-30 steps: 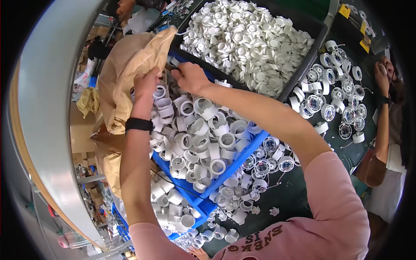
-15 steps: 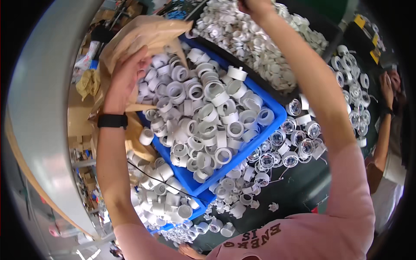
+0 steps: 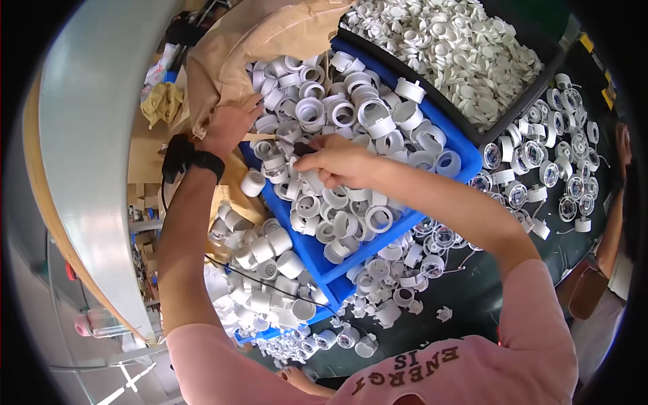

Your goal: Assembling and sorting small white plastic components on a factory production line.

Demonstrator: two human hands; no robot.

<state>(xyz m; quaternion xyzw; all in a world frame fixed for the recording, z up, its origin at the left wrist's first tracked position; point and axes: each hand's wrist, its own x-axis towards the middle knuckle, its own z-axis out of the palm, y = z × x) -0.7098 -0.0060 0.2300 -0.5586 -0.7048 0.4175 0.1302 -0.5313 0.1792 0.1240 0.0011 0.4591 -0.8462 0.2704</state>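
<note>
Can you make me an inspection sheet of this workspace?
Surface: dark green table, small white bits on it.
Job's things: white rings heaped in a blue bin; brown paper bag at its left.
Clutter: loose round units right of the bin.
Hands: left hand open at the bag; right hand over the rings, closed on a dark object, unclear what.
Cables: thin black cable crossing white cylinders.
Surroundings: black bin of white pieces; another person's hand at right.

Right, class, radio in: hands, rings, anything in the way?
Left hand open against bag. Right hand gripping dark tool over rings. Rings heaped in bin. Bag overlaps bin's left side.
</note>
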